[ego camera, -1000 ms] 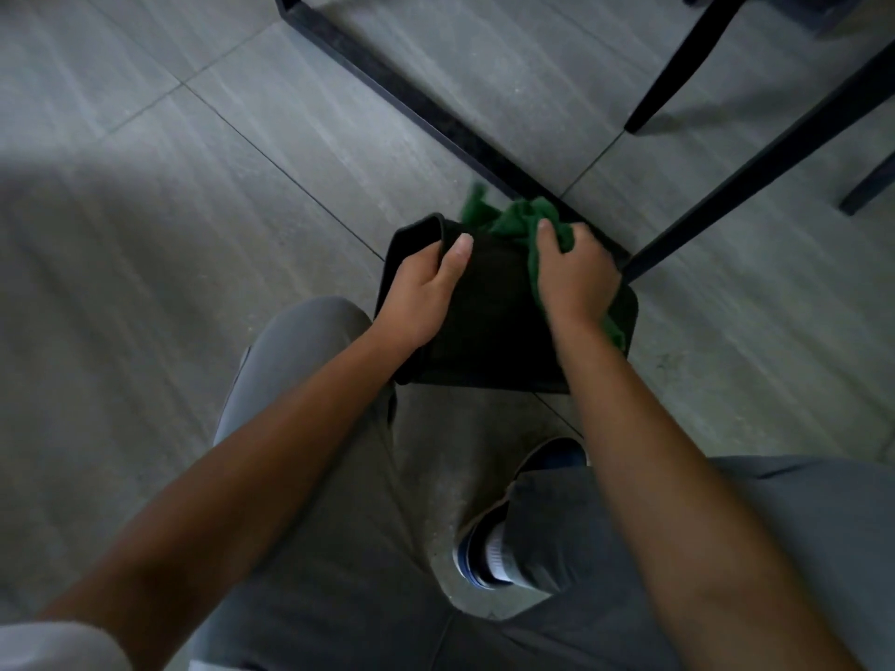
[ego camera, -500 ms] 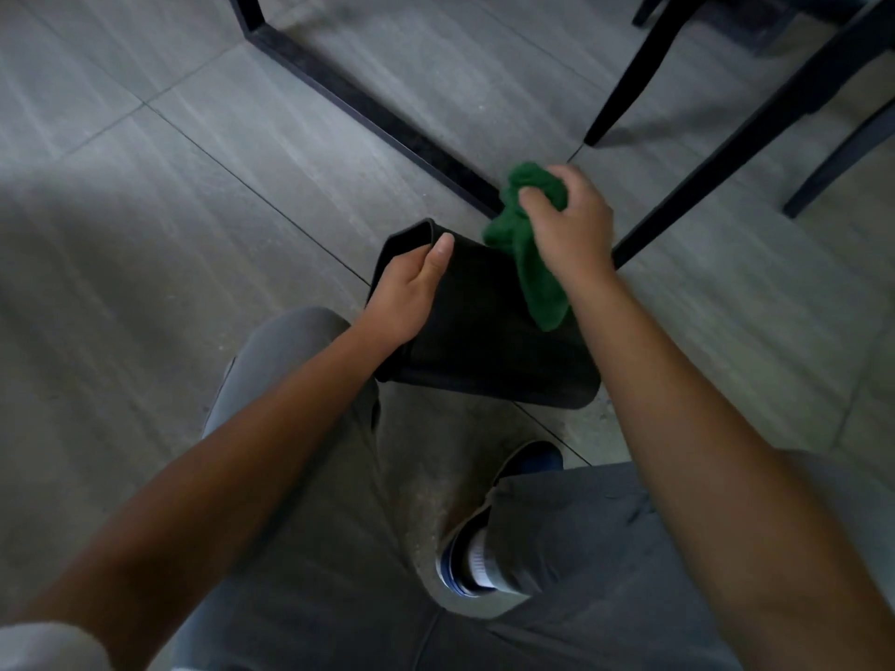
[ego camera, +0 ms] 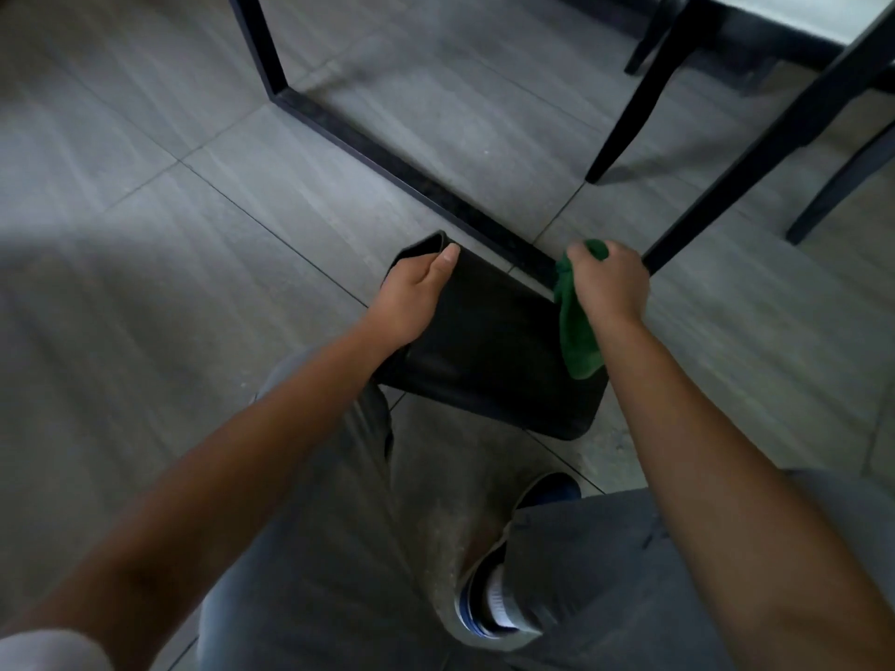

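Observation:
A flat black leather-like case is held out in front of my knees, above the grey tiled floor. My left hand grips its upper left corner, thumb lying on the top face. My right hand is closed round a green cloth, which hangs down over the case's right edge. The cloth's top bunch pokes out above my fingers.
A black metal table frame runs across the floor just beyond the case. Black chair legs stand at the upper right. My grey-trousered legs and a shoe fill the lower part of the view.
My right hand carried the green cloth from the middle of the case's top out to its right edge. The left hand kept its grip on the corner.

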The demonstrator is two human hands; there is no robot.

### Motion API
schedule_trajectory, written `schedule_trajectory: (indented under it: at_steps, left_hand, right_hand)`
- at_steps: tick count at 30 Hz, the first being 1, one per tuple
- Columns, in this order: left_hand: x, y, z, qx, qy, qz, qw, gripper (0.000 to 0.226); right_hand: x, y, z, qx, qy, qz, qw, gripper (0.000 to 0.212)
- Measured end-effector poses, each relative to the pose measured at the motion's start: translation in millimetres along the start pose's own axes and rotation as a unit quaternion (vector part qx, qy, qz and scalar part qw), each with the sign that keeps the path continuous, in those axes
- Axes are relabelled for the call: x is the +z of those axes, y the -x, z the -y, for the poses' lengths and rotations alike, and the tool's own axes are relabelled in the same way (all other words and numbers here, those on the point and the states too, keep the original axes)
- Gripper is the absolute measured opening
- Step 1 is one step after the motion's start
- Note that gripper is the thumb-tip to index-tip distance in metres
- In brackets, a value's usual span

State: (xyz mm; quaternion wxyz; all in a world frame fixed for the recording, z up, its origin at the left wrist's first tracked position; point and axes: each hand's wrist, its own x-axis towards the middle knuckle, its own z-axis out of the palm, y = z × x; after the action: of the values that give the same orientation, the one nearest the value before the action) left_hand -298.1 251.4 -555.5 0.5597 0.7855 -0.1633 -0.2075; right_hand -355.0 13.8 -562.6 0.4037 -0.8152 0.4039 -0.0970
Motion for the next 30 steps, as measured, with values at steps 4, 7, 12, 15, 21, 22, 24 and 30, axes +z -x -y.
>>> schedule_trajectory:
  at_steps: [4,7,12,15,21,22,24,30]
  left_hand:
    - [-5,-22,-13,-0.009,-0.016,-0.046,0.999,0.06]
    - [-11,-36,-19,0.017,-0.051,-0.058,0.997,0.055]
    - [-7,-64,-25,0.033,-0.103,-0.057,0.993,0.057]
    - [2,-73,-27,0.012,-0.129,-0.068,0.989,0.056]
    - [2,-86,-39,-0.082,0.024,0.006,0.996,0.049]
    - [5,-87,-41,-0.109,0.068,0.033,0.991,0.046]
    - [8,-90,-43,-0.14,0.116,0.079,0.98,0.043]
    - [3,-89,-35,-0.161,0.15,0.1,0.97,0.046]
  right_hand:
    - [-29,2,54,-0.05,-0.153,0.037,0.986,0.02]
    - [-43,13,77,-0.127,-0.107,0.072,0.983,0.012]
    - [-29,38,75,-0.182,0.097,0.139,0.969,0.03]
    - [-16,38,71,-0.127,0.143,0.195,0.962,0.047]
    - [-6,36,85,-0.112,0.114,0.261,0.952,0.082]
    - [-5,36,84,-0.113,0.129,0.268,0.948,0.087]
    - [-2,37,83,-0.12,0.164,0.263,0.943,0.095]
    - [7,33,77,-0.112,0.181,0.214,0.953,0.093]
